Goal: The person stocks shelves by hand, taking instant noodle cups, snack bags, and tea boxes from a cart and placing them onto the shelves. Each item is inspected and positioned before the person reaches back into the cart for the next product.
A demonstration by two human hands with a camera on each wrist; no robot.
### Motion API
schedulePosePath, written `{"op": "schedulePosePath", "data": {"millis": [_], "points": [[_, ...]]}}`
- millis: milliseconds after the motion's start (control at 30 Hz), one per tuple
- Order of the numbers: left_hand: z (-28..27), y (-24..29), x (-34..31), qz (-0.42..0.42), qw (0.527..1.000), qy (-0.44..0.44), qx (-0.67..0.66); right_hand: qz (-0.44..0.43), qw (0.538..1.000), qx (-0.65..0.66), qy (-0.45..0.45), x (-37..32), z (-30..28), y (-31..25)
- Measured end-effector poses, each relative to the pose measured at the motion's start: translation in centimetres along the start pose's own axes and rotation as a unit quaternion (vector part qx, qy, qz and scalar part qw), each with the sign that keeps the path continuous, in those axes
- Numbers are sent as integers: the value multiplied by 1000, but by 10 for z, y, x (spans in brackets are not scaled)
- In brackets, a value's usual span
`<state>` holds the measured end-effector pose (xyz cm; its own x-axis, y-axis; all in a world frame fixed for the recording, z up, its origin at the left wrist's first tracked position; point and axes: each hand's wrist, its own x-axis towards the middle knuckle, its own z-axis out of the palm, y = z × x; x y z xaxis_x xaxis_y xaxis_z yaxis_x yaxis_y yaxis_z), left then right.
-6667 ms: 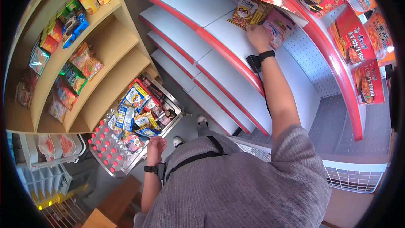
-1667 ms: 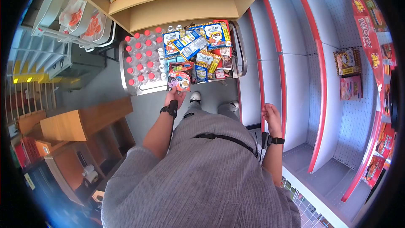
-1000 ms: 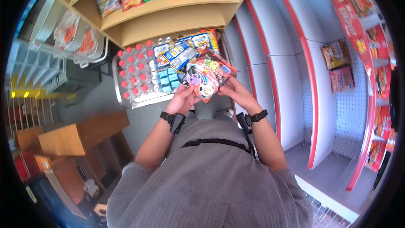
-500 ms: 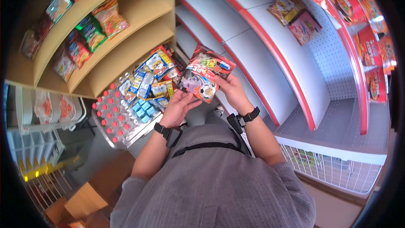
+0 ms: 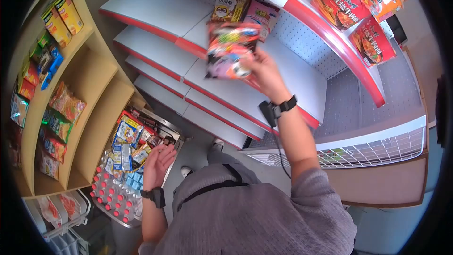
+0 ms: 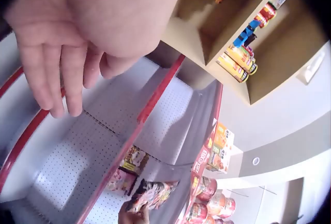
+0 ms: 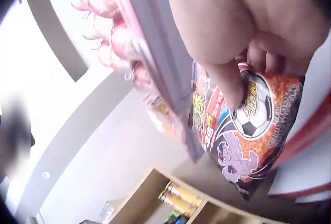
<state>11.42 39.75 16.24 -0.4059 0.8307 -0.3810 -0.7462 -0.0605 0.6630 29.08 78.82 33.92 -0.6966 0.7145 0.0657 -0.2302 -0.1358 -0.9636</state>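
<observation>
My right hand [image 5: 266,75] grips a red and black snack bag [image 5: 231,49] by its lower corner. In the right wrist view my thumb lies over the front of the bag, beside the soccer ball print, with the other fingers behind it. The bag hangs just in front of the upper white shelf [image 5: 158,12]. A yellow and brown snack bag [image 5: 228,10] and a pink bag [image 5: 264,15] stand there side by side, partly covered by the held one. My left hand [image 5: 157,165] holds nothing; its fingers are relaxed in the left wrist view, and it overlaps the cart's edge in the head view.
A metal cart [image 5: 175,141] at lower left carries red-capped bottles [image 5: 111,196], blue snack bags [image 5: 123,156] and light-blue boxes [image 5: 134,180]. A wooden shelf [image 5: 96,80] stands left. Red noodle tubs [image 5: 339,4] line the upper right, above a white wire basket [image 5: 373,146].
The left hand took the snack bag from the cart, and both hands then held it. Now the left has let go and dropped back, while the right has carried the bag up to the shelf.
</observation>
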Motion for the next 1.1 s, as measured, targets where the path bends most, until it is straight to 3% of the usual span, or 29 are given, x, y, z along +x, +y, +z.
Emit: {"op": "schedulePosePath", "data": {"millis": [33, 67, 167, 267, 333, 467, 533, 567, 633, 667, 733, 833, 933, 1100], "points": [[-10, -3, -2, 3, 1000, 0, -1, -31, 997, -58, 48, 15, -22, -8], [-20, -7, -6, -4, 1000, 19, -10, 9, 985, -128, 113, 34, -58, -9], [-38, -21, -17, 1, 998, 55, -32, -12, 967, -136, 216, 75, -113, -11], [-47, -34, -26, -11, 991, 121, -63, -7, 957, -181, 226, 122, -170, 7], [-44, -41, -29, -1, 989, 130, -73, 3, 941, -209, 267, 144, -186, 19], [-44, -53, -29, 4, 983, 158, -91, -25, 938, -221, 267, 172, -190, 44], [-40, -56, -30, 3, 982, 165, -92, -136, 844, -428, 292, 188, -207, 64], [-38, -58, -30, 4, 982, 167, -91, -135, 846, -428, 288, 189, -202, 64], [-37, -60, -31, 7, 980, 174, -95, -165, 743, -568, 315, 182, -183, 55], [-38, -60, -31, 10, 980, 175, -96, -164, 745, -566, 313, 184, -181, 56], [-41, -64, -31, 8, 978, 183, -101, -166, 696, -610, 339, 185, -182, 56], [-43, -65, -31, 4, 978, 181, -101, -205, 706, -579, 352, 181, -182, 52], [-42, -64, -30, 2, 979, 177, -101, -178, 730, -573, 327, 178, -186, 45], [-45, -64, -27, -3, 978, 180, -102, -181, 706, -582, 361, 184, -207, 55]]}}
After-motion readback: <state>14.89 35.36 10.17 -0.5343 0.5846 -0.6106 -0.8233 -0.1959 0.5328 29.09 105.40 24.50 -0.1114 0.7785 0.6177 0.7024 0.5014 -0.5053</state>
